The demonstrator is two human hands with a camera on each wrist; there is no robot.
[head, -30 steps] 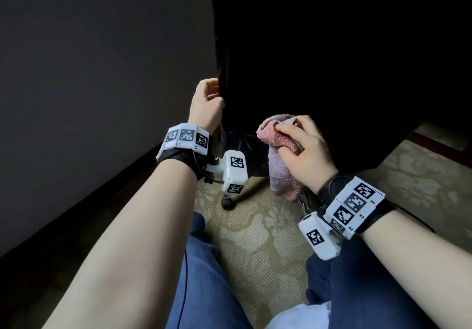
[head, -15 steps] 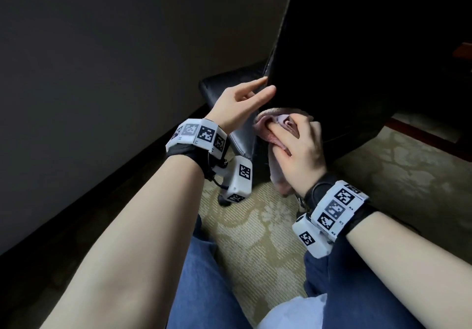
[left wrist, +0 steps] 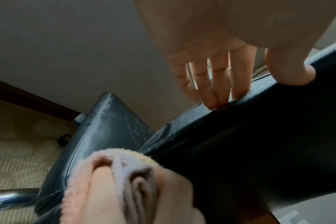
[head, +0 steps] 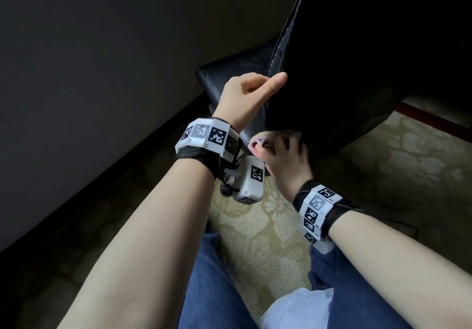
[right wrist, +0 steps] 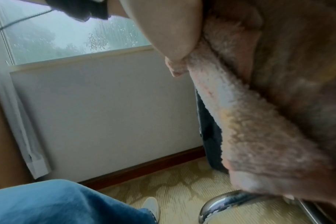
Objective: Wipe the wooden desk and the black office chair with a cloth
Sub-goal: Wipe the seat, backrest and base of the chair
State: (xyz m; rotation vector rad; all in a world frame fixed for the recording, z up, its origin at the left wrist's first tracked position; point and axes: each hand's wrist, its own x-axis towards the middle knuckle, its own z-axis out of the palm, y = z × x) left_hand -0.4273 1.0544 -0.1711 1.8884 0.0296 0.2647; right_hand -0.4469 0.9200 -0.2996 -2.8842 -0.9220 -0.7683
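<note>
Head view, left hand point(head: 249, 93) fingers straight on the black office chair point(head: 357, 60) back edge, right hand point(head: 286, 160) below it gripping the pink cloth point(head: 256, 143), left wrist view, fingertips point(left wrist: 211, 98) touching the chair (worn leather), right wrist view, cloth point(right wrist: 259, 121) bunched in the fist

The room is dim. Daylight comes through the rain-streaked window point(right wrist: 67, 34), leaving the wall point(head: 89, 60) murky and the chair back point(head: 370, 55) nearly black, its detail lost. A chrome leg point(right wrist: 230, 203) catches soft glare. Up close, the cloth point(right wrist: 259, 121) blurs, and straight edges bow towards the corners.
</note>
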